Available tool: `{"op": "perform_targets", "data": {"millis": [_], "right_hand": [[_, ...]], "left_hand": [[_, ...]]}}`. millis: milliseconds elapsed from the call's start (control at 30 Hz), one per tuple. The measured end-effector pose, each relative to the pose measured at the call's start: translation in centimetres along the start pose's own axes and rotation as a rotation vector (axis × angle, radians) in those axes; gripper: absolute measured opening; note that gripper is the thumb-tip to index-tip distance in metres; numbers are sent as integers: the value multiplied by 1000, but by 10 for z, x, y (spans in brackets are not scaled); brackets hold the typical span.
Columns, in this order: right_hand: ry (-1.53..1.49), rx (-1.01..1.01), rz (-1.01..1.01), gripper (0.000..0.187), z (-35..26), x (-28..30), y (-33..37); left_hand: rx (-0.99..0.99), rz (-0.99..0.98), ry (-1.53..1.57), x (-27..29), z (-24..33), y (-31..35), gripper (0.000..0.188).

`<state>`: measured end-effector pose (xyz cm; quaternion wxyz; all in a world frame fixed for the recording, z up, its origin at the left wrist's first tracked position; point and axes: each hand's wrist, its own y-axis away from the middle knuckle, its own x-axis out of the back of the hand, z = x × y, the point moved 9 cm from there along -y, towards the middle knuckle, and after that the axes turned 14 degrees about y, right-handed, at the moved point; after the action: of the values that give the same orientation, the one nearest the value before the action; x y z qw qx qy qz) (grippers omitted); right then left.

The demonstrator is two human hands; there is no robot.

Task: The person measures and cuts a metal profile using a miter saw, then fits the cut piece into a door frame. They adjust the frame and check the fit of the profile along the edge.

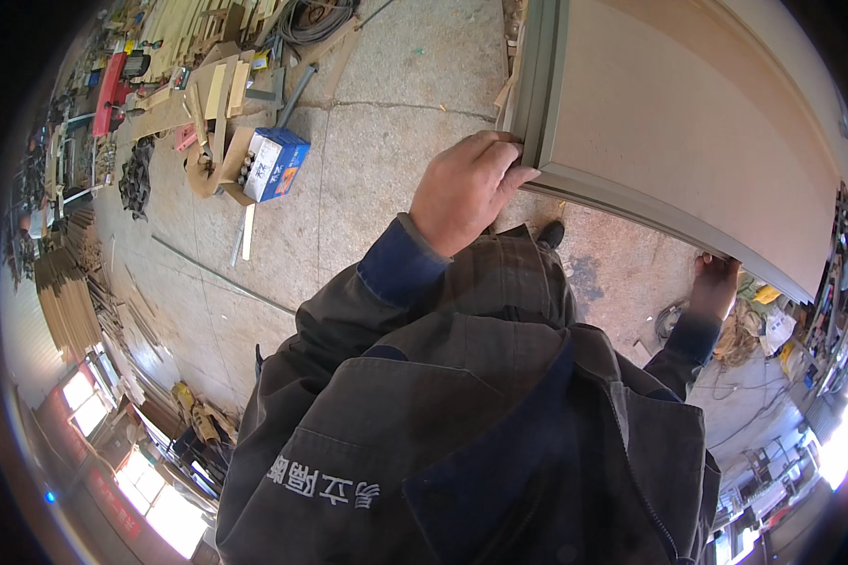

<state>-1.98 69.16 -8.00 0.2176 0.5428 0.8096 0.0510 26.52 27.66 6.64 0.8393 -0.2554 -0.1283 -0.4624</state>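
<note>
Head view shows left hand (464,188) and right hand (716,284) clamped on the frame edge of a big door panel (688,122), probably heavy, stiff and awkward.

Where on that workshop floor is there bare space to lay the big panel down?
The widest bare patch is the concrete floor between the blue box and the panel that the left hand and right hand grip. Left of the box, wood offcuts crowd it; stacked strips line the far left.
</note>
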Motion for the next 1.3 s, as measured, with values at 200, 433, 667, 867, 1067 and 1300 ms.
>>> {"op": "perform_targets", "data": {"millis": [200, 433, 667, 867, 1067, 1300], "right_hand": [[-3, 19, -35, 33, 2, 7, -4], [11, -5, 7, 35, 7, 14, -4], [32, 8, 13, 36, 5, 10, -3], [38, 8, 31, 36, 7, 11, -4], [52, 1, 58, 35, 9, 22, -4], [36, 2, 68, 35, 11, 26, -8]], "left_hand": [[38, -61, 55, 2, -2, -2, 23], [5, -77, 43, 4, -8, -4, 27], [73, -121, -22, -1, -5, -7, 23], [-6, -100, 7, 4, 1, -4, 21], [31, -270, -83, -5, 0, -13, 20], [42, -268, 53, 4, -9, -11, 15]]}}
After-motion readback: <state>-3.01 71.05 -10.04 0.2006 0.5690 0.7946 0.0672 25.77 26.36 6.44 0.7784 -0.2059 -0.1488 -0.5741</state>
